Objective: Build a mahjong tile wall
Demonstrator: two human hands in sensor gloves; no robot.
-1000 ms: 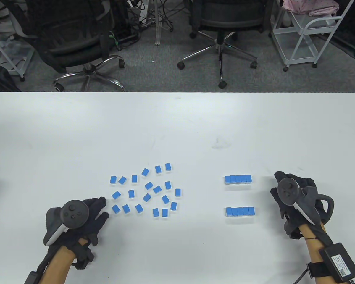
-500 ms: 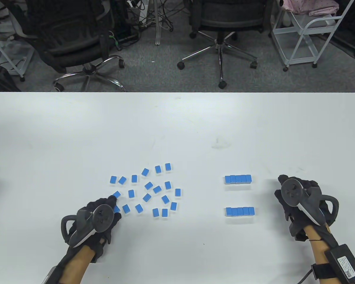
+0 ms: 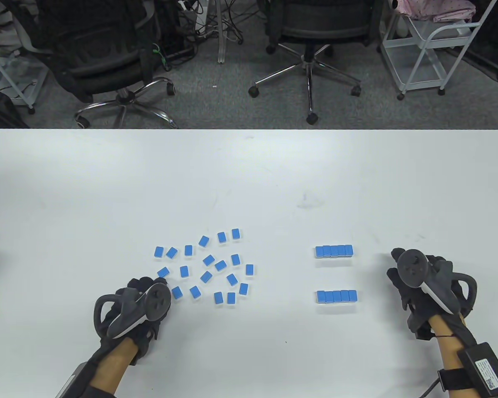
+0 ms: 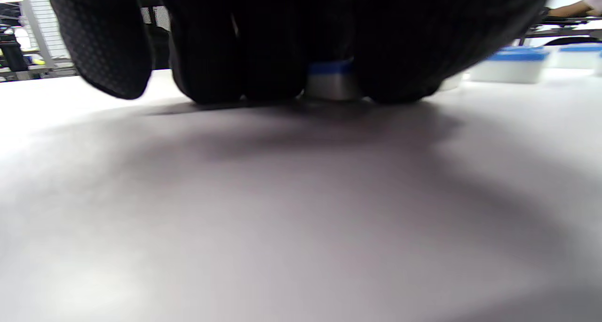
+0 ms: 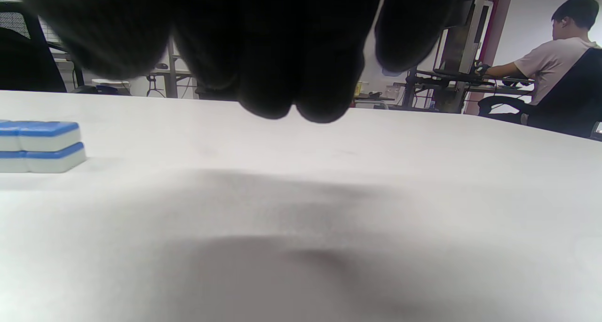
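Observation:
Several loose blue-backed mahjong tiles [image 3: 208, 260] lie scattered left of centre on the white table [image 3: 249, 174]. Two short tile rows stand on the right, the far row [image 3: 334, 251] and the near row [image 3: 336, 296]. The right wrist view shows a row end [image 5: 40, 145] stacked two high. My left hand [image 3: 148, 287] is down over the cluster's near-left tile. In the left wrist view its fingers [image 4: 211, 54] flank that tile [image 4: 331, 80] on both sides, and the tile sits on the table. My right hand [image 3: 400, 269] rests empty, right of the rows, apart from them.
Office chairs [image 3: 311, 25] and a white cart [image 3: 431, 45] stand beyond the table's far edge. More loose tiles [image 4: 515, 63] show to the right in the left wrist view. A mark [image 3: 309, 201] is on the table's middle.
My left hand moved right and forward into the cluster's near-left corner, turned over and came down on a tile. My right hand drifted slightly right and nearer.

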